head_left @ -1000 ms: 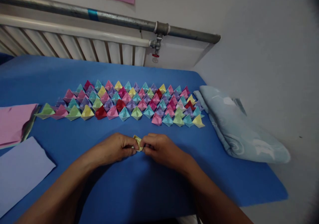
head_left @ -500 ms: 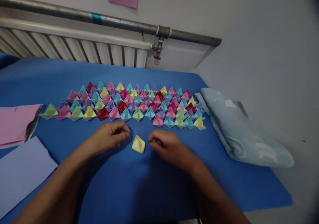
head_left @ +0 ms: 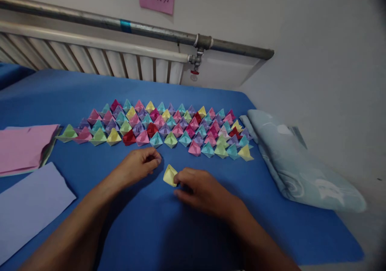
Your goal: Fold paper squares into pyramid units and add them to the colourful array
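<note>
A small yellow folded-paper boat (head_left: 169, 175) lies on the blue surface between my hands. At its right edge is my right hand (head_left: 200, 186), palm down, the index fingertip touching the paper and the thumb held apart below. To the boat's upper left rests my left hand (head_left: 140, 164), fingers curled and thumb close to the index finger. It is apart from the boat, and nothing shows in it. Beyond both hands stand several rows of paper boats (head_left: 171, 140) in pink, blue, green, purple, red and yellow.
Pink paper sheets (head_left: 22, 148) and a lavender sheet (head_left: 33, 206) lie at the left. A folded pale blue cloth (head_left: 289, 154) sits at the right, by the wall. Behind the blue surface (head_left: 135, 230) are a white radiator (head_left: 114, 64) and a metal pipe (head_left: 157, 30).
My right hand has moved left onto the yellow boat's edge, its thumb and finger parting. My left hand has kept its pose. The whole view has shifted slightly.
</note>
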Motion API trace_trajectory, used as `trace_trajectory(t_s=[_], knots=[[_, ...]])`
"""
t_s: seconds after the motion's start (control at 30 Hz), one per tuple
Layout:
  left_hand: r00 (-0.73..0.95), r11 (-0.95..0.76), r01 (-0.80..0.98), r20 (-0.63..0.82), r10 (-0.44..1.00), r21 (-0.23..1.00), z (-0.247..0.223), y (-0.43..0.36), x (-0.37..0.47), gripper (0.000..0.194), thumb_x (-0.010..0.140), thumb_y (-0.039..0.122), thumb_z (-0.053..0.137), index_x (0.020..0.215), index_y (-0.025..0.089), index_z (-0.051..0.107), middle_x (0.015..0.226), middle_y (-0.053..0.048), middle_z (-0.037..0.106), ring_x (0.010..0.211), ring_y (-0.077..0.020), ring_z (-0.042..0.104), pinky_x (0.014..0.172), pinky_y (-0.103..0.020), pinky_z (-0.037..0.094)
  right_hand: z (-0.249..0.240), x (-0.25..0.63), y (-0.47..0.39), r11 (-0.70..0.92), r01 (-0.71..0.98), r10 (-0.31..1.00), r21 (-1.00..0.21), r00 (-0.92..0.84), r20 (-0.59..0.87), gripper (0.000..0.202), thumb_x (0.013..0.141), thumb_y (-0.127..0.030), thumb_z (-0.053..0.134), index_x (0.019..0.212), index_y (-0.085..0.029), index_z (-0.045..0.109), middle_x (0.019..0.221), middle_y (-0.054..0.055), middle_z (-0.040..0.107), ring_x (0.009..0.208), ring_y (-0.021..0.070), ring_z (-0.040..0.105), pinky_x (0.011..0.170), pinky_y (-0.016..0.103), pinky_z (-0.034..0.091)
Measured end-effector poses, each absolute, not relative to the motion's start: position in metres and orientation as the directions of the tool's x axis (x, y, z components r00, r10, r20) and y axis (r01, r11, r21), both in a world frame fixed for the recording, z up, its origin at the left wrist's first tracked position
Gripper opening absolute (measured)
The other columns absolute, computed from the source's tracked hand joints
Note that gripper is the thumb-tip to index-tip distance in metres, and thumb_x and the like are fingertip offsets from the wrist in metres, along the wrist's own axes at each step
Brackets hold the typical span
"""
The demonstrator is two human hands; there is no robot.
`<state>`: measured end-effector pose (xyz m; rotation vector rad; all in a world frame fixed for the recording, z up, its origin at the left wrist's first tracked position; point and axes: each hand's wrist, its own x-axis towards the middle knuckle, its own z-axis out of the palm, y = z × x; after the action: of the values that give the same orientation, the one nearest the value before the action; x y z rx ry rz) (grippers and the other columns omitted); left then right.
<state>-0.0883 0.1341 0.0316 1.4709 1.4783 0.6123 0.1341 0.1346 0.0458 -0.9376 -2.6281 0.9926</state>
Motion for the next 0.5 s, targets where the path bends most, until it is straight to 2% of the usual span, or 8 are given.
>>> trace_trajectory(t_s=[0.2,0.5], knots=[[0.162,0.146,0.488,-0.254,0.954,0.861,0.0274,0.1334,-0.0849,0.027,0.072,0.044,0.053,0.076,0.018,0.060,0.062,0.002,0.056,0.057,-0.0142,0.054,0.051,-0.025,0.044,0.0378,0.1307,0.1345,0.718,0.518,0.571,-0.465,-0.820,-0.032,0.009,0.087,-0.013,0.054,0.080,-0.018,0.057,0.076,-0.001,0.056,0.068,0.0119,0.048,0.062,0.024,0.031],[0.123,0.168,0.479,-0.255,0.959,0.862,0.0271,0.1346,-0.0849,0.026,0.071,0.044,0.054,0.073,0.019,0.060,0.060,0.003,0.055,0.054,-0.0129,0.054,0.048,-0.023,0.043,0.0393,0.1326,0.1367,0.725,0.541,0.604,-0.426,-0.797,0.016,0.013,0.089,-0.014,0.051,0.076,-0.018,0.053,0.072,-0.001,0.052,0.066,0.0117,0.047,0.060,0.023,0.029]])
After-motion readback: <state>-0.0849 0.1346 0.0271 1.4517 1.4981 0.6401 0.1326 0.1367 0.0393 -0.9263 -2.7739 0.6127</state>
